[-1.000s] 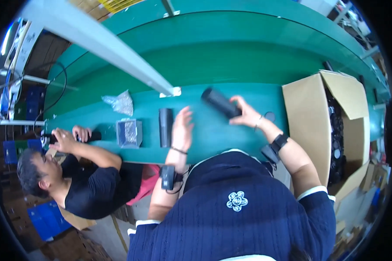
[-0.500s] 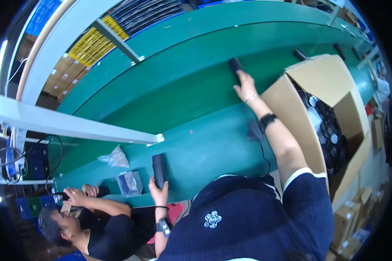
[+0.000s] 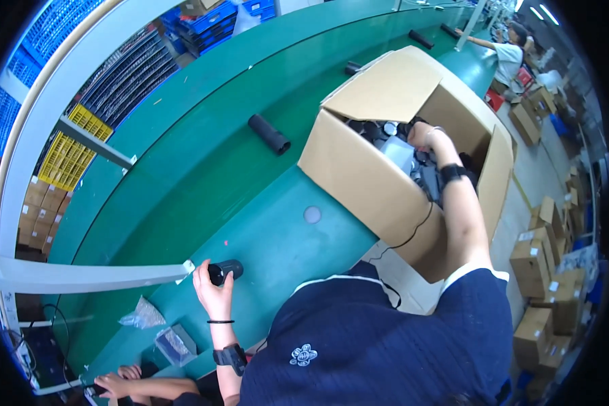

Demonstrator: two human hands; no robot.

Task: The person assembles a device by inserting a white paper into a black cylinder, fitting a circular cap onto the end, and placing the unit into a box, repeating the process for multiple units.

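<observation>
A short black cylinder with a dark open-looking end lies on its side at the near edge of the green bench. My left hand grips that end between thumb and fingers. My right hand is down inside a large open cardboard box at the right, its fingers curled among dark round parts. Whatever those fingers hold is hidden. Near the hand in the box lies a pale translucent piece. Another black cylinder lies on the green belt, left of the box.
More black cylinders lie farther along the belt. A grey post reaches over the bench at left, near a bag of small pieces and a small bin. A co-worker's hands are at lower left. A cable hangs across the box.
My view has swung to the right. My right hand has left the cylinder on the belt and gone into the box. The cylinder at my left hand has turned, its end now toward the fingers.
</observation>
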